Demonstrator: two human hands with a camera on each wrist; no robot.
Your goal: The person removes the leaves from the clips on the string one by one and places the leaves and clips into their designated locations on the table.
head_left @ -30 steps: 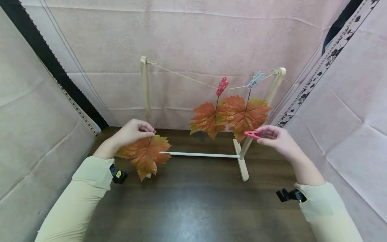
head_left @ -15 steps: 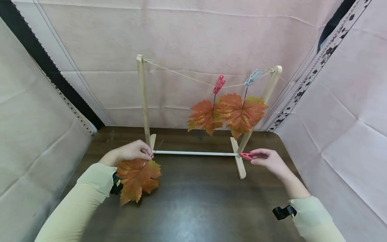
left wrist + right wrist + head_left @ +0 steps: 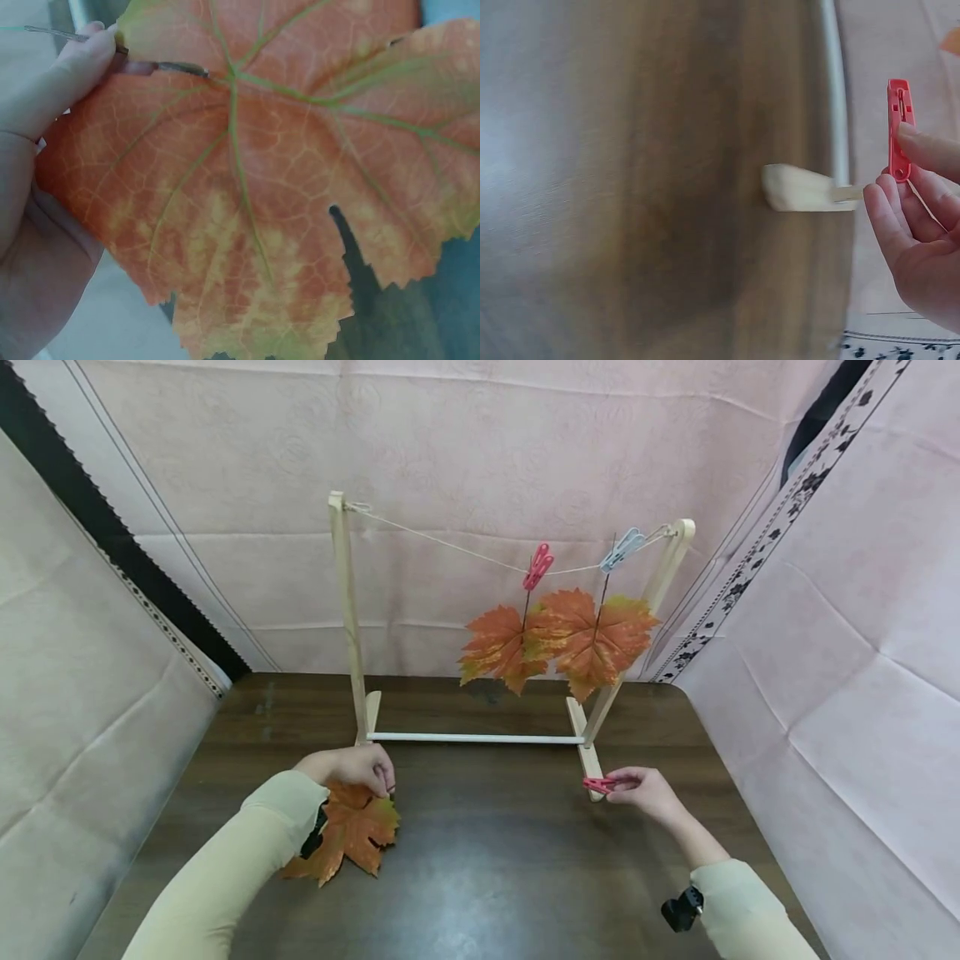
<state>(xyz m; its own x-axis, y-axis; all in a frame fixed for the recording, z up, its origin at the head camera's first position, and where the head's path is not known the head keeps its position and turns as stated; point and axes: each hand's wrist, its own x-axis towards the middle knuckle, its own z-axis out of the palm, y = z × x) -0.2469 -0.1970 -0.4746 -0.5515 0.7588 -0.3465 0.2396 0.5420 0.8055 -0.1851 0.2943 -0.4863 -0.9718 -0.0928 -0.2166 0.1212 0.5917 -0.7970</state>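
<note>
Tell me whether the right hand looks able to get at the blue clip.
Probably yes: the blue clip sits uncovered above its leaf, though the right hand is holding a red clip.

- A curtained-off booth point(image 3: 97, 693); I can't tell what building it's in
- Creased pale-pink fabric point(image 3: 435, 452) on three sides
- Dark wood-grain tabletop point(image 3: 480, 860) between

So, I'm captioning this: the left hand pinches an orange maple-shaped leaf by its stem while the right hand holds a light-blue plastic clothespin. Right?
Not quite: the right hand holds a red plastic clothespin, not a light-blue one, as the right wrist view shows. The rest stands.
</note>
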